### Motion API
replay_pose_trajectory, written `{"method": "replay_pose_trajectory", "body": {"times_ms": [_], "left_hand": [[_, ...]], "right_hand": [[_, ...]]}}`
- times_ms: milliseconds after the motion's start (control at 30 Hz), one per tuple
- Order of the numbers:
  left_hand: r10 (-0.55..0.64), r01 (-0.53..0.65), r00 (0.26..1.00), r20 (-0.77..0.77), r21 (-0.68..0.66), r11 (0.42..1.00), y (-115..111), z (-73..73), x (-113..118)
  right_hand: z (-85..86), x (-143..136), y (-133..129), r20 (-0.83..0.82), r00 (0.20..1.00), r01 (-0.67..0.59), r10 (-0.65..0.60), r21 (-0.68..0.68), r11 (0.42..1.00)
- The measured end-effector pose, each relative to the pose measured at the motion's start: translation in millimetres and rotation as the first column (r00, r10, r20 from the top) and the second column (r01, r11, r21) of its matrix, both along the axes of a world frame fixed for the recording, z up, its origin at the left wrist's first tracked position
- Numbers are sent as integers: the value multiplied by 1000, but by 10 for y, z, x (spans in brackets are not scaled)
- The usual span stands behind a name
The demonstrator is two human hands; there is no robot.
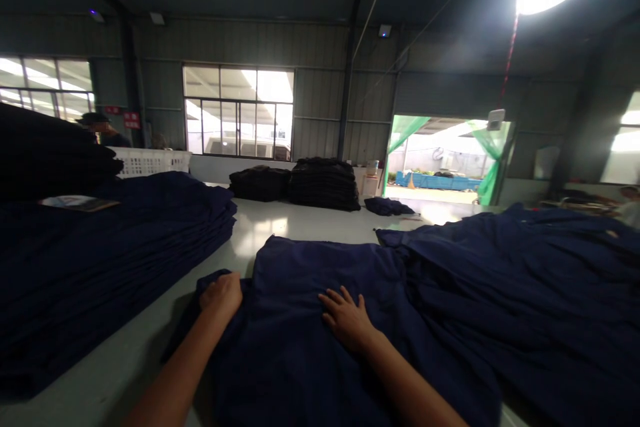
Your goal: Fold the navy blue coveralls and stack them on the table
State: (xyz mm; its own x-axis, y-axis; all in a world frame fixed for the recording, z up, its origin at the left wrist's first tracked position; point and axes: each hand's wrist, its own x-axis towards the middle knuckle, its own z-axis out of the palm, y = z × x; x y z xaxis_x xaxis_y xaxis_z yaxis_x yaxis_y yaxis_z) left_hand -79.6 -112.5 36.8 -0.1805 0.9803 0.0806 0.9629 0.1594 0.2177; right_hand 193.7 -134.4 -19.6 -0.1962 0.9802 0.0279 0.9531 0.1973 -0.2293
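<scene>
A dark blue garment (310,360) lies spread on the light table in front of me, with soft creases across its middle. My left hand (223,292) is closed on a bunched part of it at the left edge, perhaps a sleeve; the fingertips are hidden. Flat on the garment's upper middle rests my right hand (346,317), its fingers spread and holding nothing. To the right, a loose heap of dark blue garments (530,280) touches the spread one.
A tall stack of dark blue garments (150,233) on the left carries a printed card (80,203) and black cloth. Folded black stacks (324,183) and a small blue cloth (389,206) lie at the far edge. A person (103,128) is behind a white crate (150,161).
</scene>
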Motion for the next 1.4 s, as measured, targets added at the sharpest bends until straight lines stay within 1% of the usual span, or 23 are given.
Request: {"method": "replay_pose_trajectory", "body": {"times_ms": [67,133,167,233,300,333,367,400,467,533,600,667,733,767,833,867,900,933,1000,1067,1133,1267,1400], "left_hand": [[-68,62,997,33,144,988,12,6,107],[-257,211,958,129,293,932,-25,52,293],[-398,320,897,194,336,886,-62,88,399],[-657,546,675,334,372,750,-150,170,590],[-770,649,476,426,421,634,-218,248,706],[-779,638,446,441,454,622,-232,277,724],[-764,594,471,441,482,644,-228,294,713],[-726,532,538,428,496,687,-208,297,679],[-587,418,721,368,444,792,-138,264,559],[-408,335,874,263,281,899,-64,194,422],[-294,278,941,168,113,954,-15,119,323],[-261,257,956,136,40,965,11,68,281],[-264,258,954,143,57,964,32,52,277],[-263,254,954,144,75,964,44,54,278],[-249,235,959,139,109,966,68,67,268],[-238,223,962,134,117,968,76,72,256],[-226,212,966,129,115,970,78,75,243],[-218,205,968,125,105,973,74,75,231],[-234,228,962,143,62,972,39,70,231],[-300,304,935,189,12,953,-25,65,277],[-374,391,905,204,-50,919,-109,62,372],[-514,524,852,103,-192,830,-281,64,612],[-579,565,815,-26,-186,804,-346,70,697]], "right_hand": [[15,-13,10,-84,996,2,2,48,999],[35,-24,31,-222,975,20,12,139,990],[46,-26,43,-305,952,43,18,194,980],[71,-24,59,-478,877,112,41,287,951],[97,-13,64,-625,778,181,58,313,932],[110,-6,62,-681,730,204,60,300,932],[124,1,60,-725,687,218,50,272,937],[139,7,59,-753,658,225,27,231,946],[170,18,56,-751,659,209,-31,144,967],[210,30,50,-657,751,156,-70,72,985],[272,51,29,-503,863,54,-43,6,999],[372,83,-7,-389,921,-20,26,21,1000],[514,129,-50,-338,940,35,44,222,974],[595,159,-69,-331,943,111,19,371,922],[745,232,-88,-344,937,266,-53,607,749],[801,275,-84,-357,931,311,-78,665,679],[835,322,-70,-366,927,330,-86,685,649],[845,370,-47,-374,924,331,-81,674,660],[795,467,25,-400,914,310,-73,570,761],[681,549,112,-404,908,290,-109,420,860],[557,606,188,-345,921,292,-179,313,904],[416,663,231,-181,932,350,-315,217,911],[403,711,152,-101,830,556,-549,74,828]]}}
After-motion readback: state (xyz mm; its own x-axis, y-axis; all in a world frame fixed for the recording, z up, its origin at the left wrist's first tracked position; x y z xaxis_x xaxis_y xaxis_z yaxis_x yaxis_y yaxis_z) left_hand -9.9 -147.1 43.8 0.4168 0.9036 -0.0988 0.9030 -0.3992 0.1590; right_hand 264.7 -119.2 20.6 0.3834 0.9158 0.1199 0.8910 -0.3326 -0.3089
